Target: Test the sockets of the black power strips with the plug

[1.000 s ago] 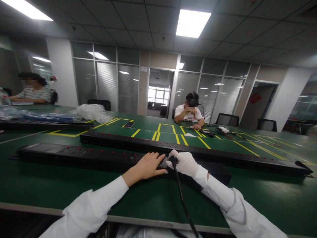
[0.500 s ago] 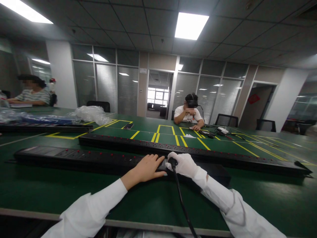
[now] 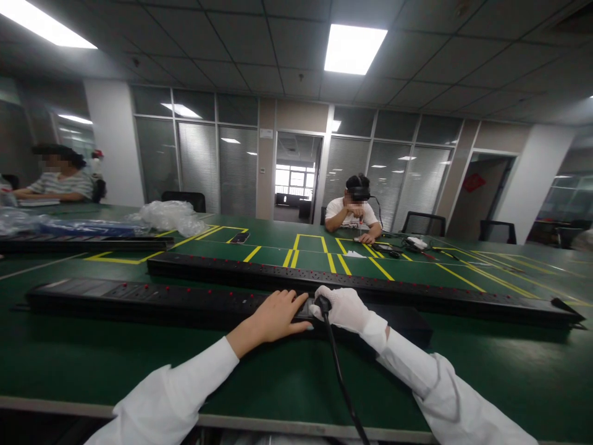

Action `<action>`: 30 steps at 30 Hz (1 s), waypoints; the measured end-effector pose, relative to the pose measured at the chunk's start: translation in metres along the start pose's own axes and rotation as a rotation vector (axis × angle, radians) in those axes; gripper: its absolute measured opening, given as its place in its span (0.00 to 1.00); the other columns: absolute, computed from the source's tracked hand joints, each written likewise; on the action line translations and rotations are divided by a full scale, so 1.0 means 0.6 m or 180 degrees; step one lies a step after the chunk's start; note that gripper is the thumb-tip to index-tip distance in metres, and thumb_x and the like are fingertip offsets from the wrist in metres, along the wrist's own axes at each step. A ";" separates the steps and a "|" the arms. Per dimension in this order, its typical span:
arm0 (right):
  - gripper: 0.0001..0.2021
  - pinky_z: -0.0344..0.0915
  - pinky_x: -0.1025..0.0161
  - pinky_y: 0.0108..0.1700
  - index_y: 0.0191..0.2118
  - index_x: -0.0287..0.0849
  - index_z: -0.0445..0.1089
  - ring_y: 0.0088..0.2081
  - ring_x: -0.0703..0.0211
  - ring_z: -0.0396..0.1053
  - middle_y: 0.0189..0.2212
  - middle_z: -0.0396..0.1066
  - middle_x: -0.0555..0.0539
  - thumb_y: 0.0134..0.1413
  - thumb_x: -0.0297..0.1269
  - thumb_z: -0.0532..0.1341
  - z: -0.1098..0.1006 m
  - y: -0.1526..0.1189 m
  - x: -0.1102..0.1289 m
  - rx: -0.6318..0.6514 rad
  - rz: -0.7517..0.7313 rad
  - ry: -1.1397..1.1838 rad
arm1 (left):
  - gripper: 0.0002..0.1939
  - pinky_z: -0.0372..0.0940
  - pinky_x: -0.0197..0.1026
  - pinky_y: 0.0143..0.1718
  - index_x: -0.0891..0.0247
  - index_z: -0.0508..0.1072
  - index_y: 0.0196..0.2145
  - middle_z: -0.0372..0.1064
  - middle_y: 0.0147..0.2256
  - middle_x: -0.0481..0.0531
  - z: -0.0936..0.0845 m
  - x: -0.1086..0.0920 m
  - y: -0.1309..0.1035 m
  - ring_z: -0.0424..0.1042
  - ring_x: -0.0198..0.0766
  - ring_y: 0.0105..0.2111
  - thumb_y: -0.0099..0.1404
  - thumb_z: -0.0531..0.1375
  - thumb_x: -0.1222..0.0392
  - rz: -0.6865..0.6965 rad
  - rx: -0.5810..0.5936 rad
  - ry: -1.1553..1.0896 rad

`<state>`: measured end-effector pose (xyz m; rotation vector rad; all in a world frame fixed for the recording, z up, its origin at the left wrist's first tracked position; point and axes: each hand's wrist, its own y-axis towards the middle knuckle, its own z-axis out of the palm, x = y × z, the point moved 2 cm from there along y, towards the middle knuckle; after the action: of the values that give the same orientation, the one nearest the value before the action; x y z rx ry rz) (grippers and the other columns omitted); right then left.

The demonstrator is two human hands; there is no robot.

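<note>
Green matting with yellow lines covers the long workbench, where a long black multi-socket power strip lies nearest the worker. Bare left hand presses flat on it; gloved right hand grips a black corded tool. Rigid and probably heavy, the strip is best steadied mid-length.

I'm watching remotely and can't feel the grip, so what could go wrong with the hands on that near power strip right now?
The gloved right hand covers the plug end of the black cable, so its seating on the near power strip is hidden; it may sit crooked. The bare left hand lies flat beside it and could get pinched. The cable trails over the table edge and might snag.
</note>
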<state>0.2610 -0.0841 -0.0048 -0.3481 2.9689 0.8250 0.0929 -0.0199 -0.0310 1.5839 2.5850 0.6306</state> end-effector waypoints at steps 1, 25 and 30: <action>0.17 0.52 0.69 0.28 0.38 0.46 0.66 0.26 0.62 0.67 0.23 0.70 0.50 0.50 0.52 0.50 0.001 0.000 0.000 0.0010 0.0006 -0.0014 | 0.35 0.56 0.46 0.41 0.62 0.53 0.55 0.63 0.42 0.59 0.001 0.000 0.000 0.63 0.47 0.41 0.58 0.41 0.36 0.0008 -0.0004 -0.0002; 0.18 0.50 0.69 0.27 0.39 0.46 0.64 0.26 0.62 0.66 0.24 0.70 0.49 0.52 0.52 0.48 -0.001 -0.004 0.007 0.0013 -0.0009 -0.0211 | 0.35 0.55 0.46 0.42 0.62 0.54 0.55 0.63 0.42 0.59 -0.004 -0.001 -0.001 0.64 0.47 0.41 0.58 0.41 0.35 -0.0018 -0.0014 -0.0057; 0.18 0.50 0.69 0.28 0.40 0.45 0.64 0.26 0.63 0.66 0.25 0.70 0.49 0.52 0.52 0.48 0.000 -0.006 0.005 -0.0016 0.0025 -0.0227 | 0.35 0.55 0.46 0.42 0.62 0.54 0.55 0.63 0.42 0.59 -0.003 -0.001 0.001 0.64 0.46 0.40 0.58 0.42 0.35 -0.0023 -0.0011 -0.0070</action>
<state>0.2589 -0.0875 -0.0070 -0.3010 2.9048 0.8276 0.0933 -0.0208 -0.0294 1.5709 2.5713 0.6129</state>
